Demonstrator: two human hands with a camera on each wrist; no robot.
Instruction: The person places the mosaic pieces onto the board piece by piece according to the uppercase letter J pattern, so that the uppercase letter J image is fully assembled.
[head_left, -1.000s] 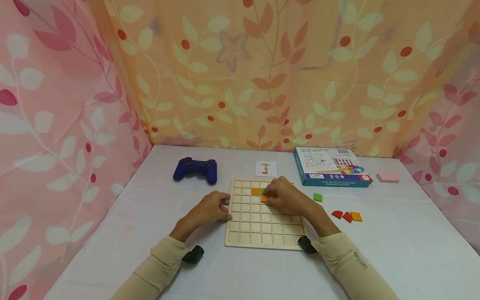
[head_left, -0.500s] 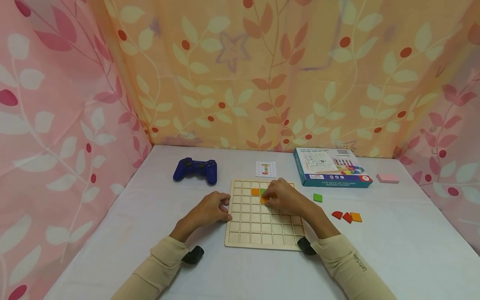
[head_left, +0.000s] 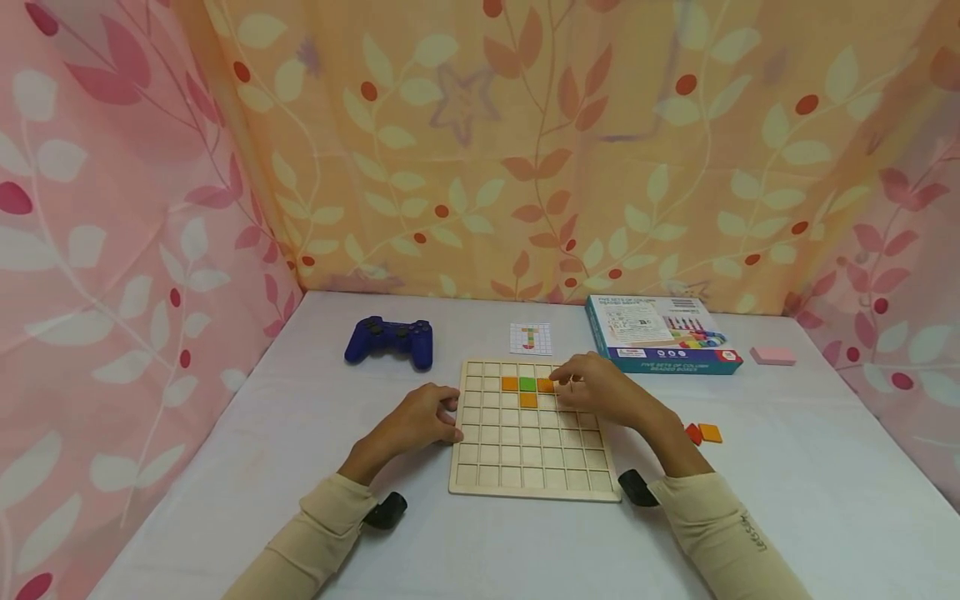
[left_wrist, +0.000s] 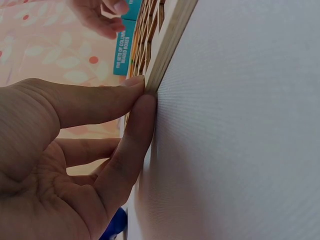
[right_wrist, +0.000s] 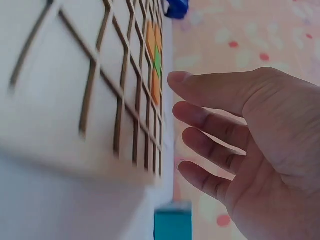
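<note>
A wooden grid board (head_left: 510, 454) lies on the table. In its upper rows sit two orange square tiles in line with a green square tile (head_left: 527, 384) between them, and another orange tile (head_left: 528, 401) directly below the green one. My left hand (head_left: 416, 418) holds the board's left edge, its thumb and a finger pinching the rim (left_wrist: 165, 50) in the left wrist view. Over the board's upper right part is my right hand (head_left: 606, 392), fingers relaxed and apart. The right wrist view shows nothing between those fingers (right_wrist: 200, 145).
A small card (head_left: 530, 338) printed with a coloured figure on a grid lies behind the board. Beyond are a blue game controller (head_left: 390, 340), a teal box (head_left: 663, 335) and a pink block (head_left: 773, 356). An orange tile (head_left: 710, 433) and a red piece (head_left: 693, 434) lie right of my right forearm.
My right hand has let go of the lower orange tile and moved right, uncovering the upper row. Its forearm now hides the loose green tile. My left hand has stayed put.
</note>
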